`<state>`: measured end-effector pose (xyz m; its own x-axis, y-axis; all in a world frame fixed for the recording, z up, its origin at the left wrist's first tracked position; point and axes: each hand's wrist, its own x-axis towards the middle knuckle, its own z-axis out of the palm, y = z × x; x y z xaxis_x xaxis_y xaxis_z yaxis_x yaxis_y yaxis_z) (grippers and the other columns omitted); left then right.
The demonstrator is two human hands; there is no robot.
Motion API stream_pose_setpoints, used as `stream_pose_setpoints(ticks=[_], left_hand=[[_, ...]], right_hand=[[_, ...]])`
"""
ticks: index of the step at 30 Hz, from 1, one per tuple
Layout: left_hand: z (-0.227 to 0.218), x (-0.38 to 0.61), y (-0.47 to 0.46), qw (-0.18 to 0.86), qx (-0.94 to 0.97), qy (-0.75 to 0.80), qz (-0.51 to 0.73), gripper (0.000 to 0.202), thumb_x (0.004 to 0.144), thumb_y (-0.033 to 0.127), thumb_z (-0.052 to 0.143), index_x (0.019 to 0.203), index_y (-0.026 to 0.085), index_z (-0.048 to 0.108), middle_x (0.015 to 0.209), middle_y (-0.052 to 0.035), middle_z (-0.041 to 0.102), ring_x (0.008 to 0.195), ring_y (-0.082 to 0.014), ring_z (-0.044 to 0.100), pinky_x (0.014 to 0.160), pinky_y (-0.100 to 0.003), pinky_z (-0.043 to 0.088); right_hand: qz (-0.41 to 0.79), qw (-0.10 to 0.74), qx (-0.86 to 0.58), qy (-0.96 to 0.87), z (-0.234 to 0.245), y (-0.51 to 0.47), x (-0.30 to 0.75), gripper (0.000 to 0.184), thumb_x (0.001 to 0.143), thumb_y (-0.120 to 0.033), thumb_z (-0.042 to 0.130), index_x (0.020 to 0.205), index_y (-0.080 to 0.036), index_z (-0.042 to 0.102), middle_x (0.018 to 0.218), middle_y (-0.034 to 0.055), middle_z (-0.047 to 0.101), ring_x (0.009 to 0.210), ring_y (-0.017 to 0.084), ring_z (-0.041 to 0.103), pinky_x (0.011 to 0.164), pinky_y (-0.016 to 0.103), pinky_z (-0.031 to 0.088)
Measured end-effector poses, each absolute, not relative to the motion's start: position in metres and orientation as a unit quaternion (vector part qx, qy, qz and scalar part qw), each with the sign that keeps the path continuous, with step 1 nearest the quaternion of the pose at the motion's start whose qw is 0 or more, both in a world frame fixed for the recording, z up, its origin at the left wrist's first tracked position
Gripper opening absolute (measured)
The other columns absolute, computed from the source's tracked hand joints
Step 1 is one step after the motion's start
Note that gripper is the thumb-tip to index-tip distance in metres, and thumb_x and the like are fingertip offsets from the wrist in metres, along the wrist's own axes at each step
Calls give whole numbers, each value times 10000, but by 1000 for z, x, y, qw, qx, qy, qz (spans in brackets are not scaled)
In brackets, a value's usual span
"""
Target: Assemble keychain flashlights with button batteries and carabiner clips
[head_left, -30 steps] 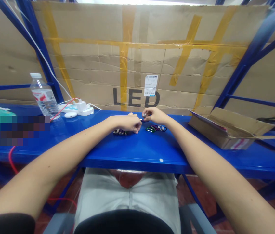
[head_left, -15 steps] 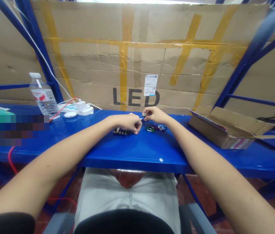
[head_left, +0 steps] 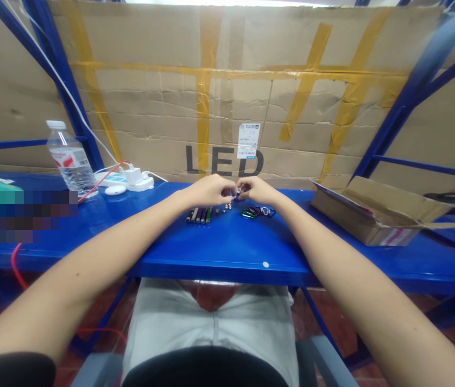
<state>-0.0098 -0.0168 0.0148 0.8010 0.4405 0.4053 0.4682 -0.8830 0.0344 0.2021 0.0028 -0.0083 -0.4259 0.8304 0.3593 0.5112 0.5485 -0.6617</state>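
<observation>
My left hand [head_left: 212, 191] is closed in a pinch, its fingertips against those of my right hand; anything between them is too small to make out. My right hand [head_left: 256, 190] pinches a small silvery metal piece [head_left: 239, 191]. Below my left hand lies a row of several slim metal tubes [head_left: 198, 216], dark, silver, purple and green. Several tiny metal parts [head_left: 228, 205] rest on the blue table [head_left: 215, 247] just under the meeting fingers. Closer to my right hand is a cluster of coloured carabiners [head_left: 257, 212], green, purple and silver.
An open cardboard box [head_left: 381, 215] stands on the right. To the left are a water bottle [head_left: 72, 161], a white power strip [head_left: 139, 183] with cables and a round white object [head_left: 115, 190]. A large taped carton [head_left: 163, 107] rises behind the table.
My left hand has lifted from the table beside the tubes and moved up to my right fingertips, uncovering the tubes and tiny parts. My right hand has stayed nearly still.
</observation>
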Motion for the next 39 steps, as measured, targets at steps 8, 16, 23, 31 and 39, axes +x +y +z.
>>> stream_pose_setpoints(ticks=[8,16,23,31,39], left_hand=[[5,-6,-9,171,-919,-231,-269,206,889,276,557,998,210,719,833,-34,737,717,-154,650,648,-258,424],[3,-6,-7,209,-916,-227,-259,191,890,259,553,975,204,715,846,-38,743,717,-154,655,636,-253,419],[1,-6,-5,215,-912,-224,-267,176,887,264,567,970,210,713,846,-28,746,714,-154,662,618,-247,411],[2,-4,-8,209,-908,-228,-282,169,884,270,575,939,187,711,776,-23,722,679,-145,645,587,-239,388],[-2,-6,-4,221,-915,-201,-270,173,900,274,560,929,207,716,806,-23,730,714,-155,660,602,-252,389]], right_hand=[[229,332,-386,-830,-9,0,198,183,608,-135,633,788,-163,647,760,7,661,738,171,580,707,298,451],[231,332,-391,-827,-9,1,198,204,606,-146,647,809,-154,655,745,10,645,734,177,579,696,301,450],[223,332,-399,-825,-8,0,197,163,593,-154,648,752,-159,612,719,-1,614,727,170,559,678,290,430],[241,336,-403,-816,-8,-2,196,174,585,-157,645,749,-166,588,711,-4,614,723,169,565,685,294,434],[230,333,-409,-818,-5,-4,195,136,574,-160,650,679,-167,564,666,-21,584,704,155,539,669,276,405]])
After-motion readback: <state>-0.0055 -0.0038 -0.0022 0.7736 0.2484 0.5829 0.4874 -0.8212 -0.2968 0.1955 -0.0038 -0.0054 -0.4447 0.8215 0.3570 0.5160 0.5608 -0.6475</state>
